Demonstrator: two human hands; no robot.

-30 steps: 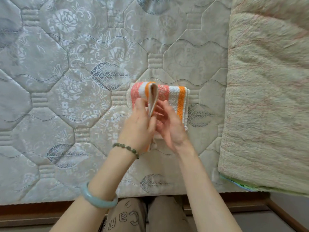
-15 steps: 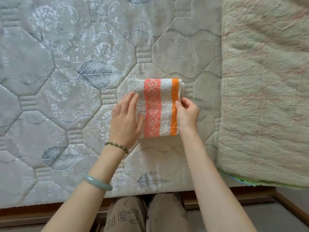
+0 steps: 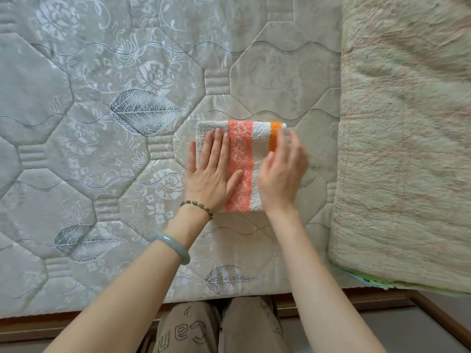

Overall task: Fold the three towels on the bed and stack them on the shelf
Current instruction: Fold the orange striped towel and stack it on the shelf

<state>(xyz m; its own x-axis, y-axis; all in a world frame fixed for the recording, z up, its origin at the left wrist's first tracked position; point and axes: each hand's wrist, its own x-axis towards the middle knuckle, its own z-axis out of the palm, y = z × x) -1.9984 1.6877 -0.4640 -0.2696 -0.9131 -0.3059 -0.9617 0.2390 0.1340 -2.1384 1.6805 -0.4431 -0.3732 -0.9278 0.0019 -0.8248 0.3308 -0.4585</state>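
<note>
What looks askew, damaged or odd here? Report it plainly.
Nothing stands out. The folded white terry towel with coral and orange stripes lies flat and square on the grey quilted mattress, under the left hand and the right hand.

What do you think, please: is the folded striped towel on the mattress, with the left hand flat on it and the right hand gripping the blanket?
No: the head view shows the right hand, fingers straight, at the right edge of the striped towel, clear of the blanket. The left hand does lie flat on the folded towel on the mattress.
</note>
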